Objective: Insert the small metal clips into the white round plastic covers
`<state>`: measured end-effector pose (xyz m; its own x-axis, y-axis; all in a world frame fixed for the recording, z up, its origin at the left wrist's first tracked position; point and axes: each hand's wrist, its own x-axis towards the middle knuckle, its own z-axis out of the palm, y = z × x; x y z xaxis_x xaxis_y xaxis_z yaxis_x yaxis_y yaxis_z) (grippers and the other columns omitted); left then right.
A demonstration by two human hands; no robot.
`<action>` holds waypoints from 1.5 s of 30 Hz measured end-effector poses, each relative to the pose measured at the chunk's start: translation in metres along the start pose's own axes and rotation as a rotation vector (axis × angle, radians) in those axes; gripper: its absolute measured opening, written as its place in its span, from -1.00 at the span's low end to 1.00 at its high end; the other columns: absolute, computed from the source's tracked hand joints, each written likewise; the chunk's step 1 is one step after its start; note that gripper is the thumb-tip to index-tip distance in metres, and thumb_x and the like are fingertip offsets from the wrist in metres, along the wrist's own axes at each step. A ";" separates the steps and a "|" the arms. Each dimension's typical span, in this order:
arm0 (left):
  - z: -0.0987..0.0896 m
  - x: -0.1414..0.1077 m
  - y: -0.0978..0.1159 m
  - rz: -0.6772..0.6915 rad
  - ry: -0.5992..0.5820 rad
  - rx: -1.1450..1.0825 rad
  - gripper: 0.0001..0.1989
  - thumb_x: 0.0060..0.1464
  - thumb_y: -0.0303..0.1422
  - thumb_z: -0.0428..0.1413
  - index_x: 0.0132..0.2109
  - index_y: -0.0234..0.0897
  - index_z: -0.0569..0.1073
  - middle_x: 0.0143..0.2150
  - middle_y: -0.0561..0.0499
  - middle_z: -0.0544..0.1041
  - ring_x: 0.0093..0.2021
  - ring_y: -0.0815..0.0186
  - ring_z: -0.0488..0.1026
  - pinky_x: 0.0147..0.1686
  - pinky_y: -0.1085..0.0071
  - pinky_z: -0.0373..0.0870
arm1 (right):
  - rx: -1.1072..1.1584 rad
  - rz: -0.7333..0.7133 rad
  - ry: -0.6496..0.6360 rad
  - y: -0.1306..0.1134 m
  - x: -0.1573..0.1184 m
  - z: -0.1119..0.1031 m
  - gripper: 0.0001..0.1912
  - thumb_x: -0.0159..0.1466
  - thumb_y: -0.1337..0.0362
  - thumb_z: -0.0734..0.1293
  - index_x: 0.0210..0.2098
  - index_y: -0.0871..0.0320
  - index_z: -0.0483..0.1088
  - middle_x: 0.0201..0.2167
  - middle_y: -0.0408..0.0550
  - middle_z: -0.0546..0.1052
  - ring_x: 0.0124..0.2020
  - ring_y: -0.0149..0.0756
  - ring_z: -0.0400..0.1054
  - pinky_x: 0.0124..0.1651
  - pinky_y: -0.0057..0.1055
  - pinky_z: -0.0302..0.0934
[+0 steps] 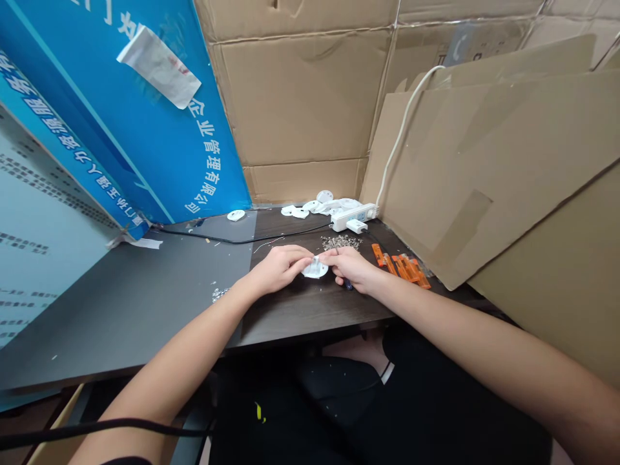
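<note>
A white round plastic piece [315, 268] is held just over the front part of the dark table. My left hand [281, 267] pinches its left edge between thumb and fingers. My right hand [352, 266] is closed at its right edge, thumb against the rim. A slim tool with a dark blue end [348, 284] sticks out below the right fingers; its kind is hard to make out. Behind the right hand lies a pile of small shiny metal parts [341, 242].
White round pieces [324, 205] lie heaped at the back by a white power strip [352, 217] with a plug. Orange plastic strips [407, 268] lie to the right. A black cable [242, 241] crosses the table. Small clear bits [219, 294] lie left. Cardboard walls [300, 97] enclose the back.
</note>
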<state>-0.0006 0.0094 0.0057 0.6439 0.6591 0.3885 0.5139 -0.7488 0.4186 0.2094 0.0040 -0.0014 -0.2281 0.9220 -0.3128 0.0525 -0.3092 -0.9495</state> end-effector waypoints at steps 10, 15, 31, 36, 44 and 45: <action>0.002 -0.004 -0.004 0.045 -0.052 0.045 -0.50 0.15 -0.03 0.25 0.08 -0.31 0.58 -0.01 -0.20 0.61 -0.05 0.15 0.57 -0.05 0.29 0.50 | 0.000 -0.022 0.029 0.003 0.003 -0.001 -0.93 0.23 0.41 0.36 -0.38 0.25 0.49 -0.58 -0.18 0.39 -0.71 -0.58 0.05 -0.72 -0.59 0.02; 0.007 -0.006 -0.005 0.046 0.014 0.029 -0.51 0.13 -0.04 0.26 0.07 -0.28 0.57 -0.01 -0.18 0.60 -0.08 0.18 0.56 -0.14 0.32 0.53 | 0.029 -0.052 0.002 0.004 0.002 -0.002 -0.90 0.25 0.37 0.37 -0.42 0.23 0.46 -0.60 -0.20 0.37 -0.71 -0.58 0.02 -0.71 -0.59 0.04; 0.004 -0.006 0.002 0.014 0.083 0.000 -0.47 -0.02 -0.02 0.36 -0.04 -0.32 0.54 -0.22 -0.06 0.63 -0.37 0.34 0.49 -0.28 0.41 0.44 | -0.002 -0.070 0.001 0.005 0.003 -0.002 -0.92 0.29 0.36 0.36 -0.30 0.26 0.48 -0.59 -0.18 0.44 -0.75 -0.58 0.08 -0.72 -0.57 0.04; 0.005 -0.008 -0.002 0.117 0.119 0.031 -0.49 0.05 -0.02 0.32 0.00 -0.29 0.54 -0.15 -0.12 0.64 -0.23 0.25 0.56 -0.14 0.32 0.49 | 0.062 -0.129 -0.047 0.004 0.001 -0.002 -0.93 0.23 0.36 0.40 -0.33 0.28 0.49 -0.60 -0.17 0.44 -0.71 -0.57 0.10 -0.70 -0.60 0.03; 0.007 -0.009 0.002 0.072 0.163 0.002 -0.53 0.03 -0.10 0.35 -0.01 -0.29 0.50 -0.12 -0.10 0.62 -0.25 0.29 0.54 -0.16 0.35 0.51 | 0.044 -0.134 -0.003 0.001 0.000 -0.001 -0.93 0.27 0.35 0.38 -0.34 0.24 0.48 -0.57 -0.16 0.44 -0.70 -0.54 0.12 -0.72 -0.57 0.06; 0.007 -0.008 0.003 0.057 0.157 -0.013 -0.52 0.01 -0.10 0.36 -0.02 -0.30 0.50 -0.14 -0.09 0.62 -0.26 0.29 0.53 -0.18 0.36 0.51 | 0.032 -0.127 -0.002 0.001 -0.001 -0.001 -0.93 0.27 0.36 0.38 -0.33 0.25 0.48 -0.57 -0.15 0.44 -0.70 -0.53 0.13 -0.72 -0.57 0.06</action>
<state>-0.0003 0.0013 -0.0022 0.5747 0.6189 0.5354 0.4708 -0.7852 0.4023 0.2104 0.0035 -0.0018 -0.2331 0.9537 -0.1901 -0.0082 -0.1974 -0.9803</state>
